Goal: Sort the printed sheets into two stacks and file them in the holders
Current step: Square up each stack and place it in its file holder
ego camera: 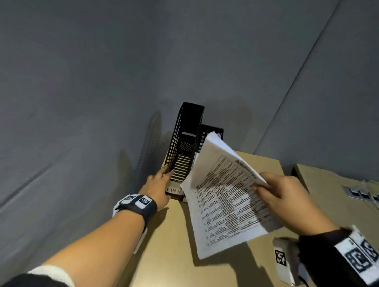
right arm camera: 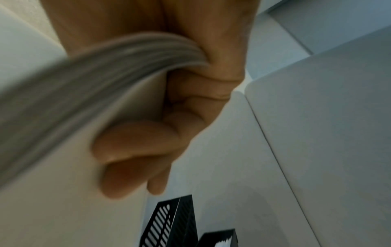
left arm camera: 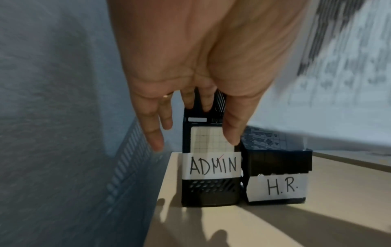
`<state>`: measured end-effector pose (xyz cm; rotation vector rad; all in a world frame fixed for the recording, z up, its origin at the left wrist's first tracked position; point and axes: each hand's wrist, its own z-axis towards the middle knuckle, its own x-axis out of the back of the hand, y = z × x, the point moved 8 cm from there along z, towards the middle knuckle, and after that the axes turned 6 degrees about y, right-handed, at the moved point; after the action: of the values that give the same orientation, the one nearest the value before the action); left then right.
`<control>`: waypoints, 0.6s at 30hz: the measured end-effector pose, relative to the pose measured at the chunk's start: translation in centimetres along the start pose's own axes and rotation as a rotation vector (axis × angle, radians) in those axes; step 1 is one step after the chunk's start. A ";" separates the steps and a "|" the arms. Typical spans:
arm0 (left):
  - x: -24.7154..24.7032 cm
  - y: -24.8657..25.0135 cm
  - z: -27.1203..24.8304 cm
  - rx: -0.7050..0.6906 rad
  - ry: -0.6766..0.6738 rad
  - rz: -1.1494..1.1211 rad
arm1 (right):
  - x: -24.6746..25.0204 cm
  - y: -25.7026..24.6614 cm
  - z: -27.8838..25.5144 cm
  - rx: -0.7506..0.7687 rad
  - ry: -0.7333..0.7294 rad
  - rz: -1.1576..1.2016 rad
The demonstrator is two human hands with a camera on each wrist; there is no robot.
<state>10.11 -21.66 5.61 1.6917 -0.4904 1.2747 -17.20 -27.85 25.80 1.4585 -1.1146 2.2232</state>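
Gripping a thick stack of white printed sheets by its right edge, the right hand holds the paper tilted in the air above the tan wooden counter, its top corner reaching up beside the holders. From the right wrist view the grip is clenched on the stack: the thumb lies on one face and the curled fingers press the other, bowing the sheets.

At the counter's far left corner, against the grey wall, stand two black perforated plastic file holders, touching side by side. The left one, a tall black holder with a white paper label reading ADMIN, has a gridded white sheet inside its front. The right one, a black holder with a white label reading H.R., already contains printed pages.

The left hand rests on the front lip of the ADMIN holder; in the left wrist view its thumb and middle fingers close on the holder's front edge, while the ring and little fingers hang straight to the left. A gold ring shows on one finger.

Both wrists carry black bands with white coded markers, and a small white camera box sits under the right wrist.
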 end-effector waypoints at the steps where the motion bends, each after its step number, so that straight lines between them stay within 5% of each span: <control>1: -0.6 -0.1 0.2 0.006 -0.043 0.033 | 0.7 0.1 0.0 -0.015 0.047 0.043; 10: -0.5 -1.1 -2.7 -0.049 0.085 -0.189 | 2.3 -2.5 2.0 -0.063 0.412 0.140; 18: -0.5 -2.9 -8.4 -0.052 0.180 -0.256 | -4.6 -8.3 4.6 -0.029 0.285 0.089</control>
<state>7.66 -13.19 4.14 1.5245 -0.1911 1.2012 -7.14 -24.73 26.55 1.0555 -1.1296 2.3704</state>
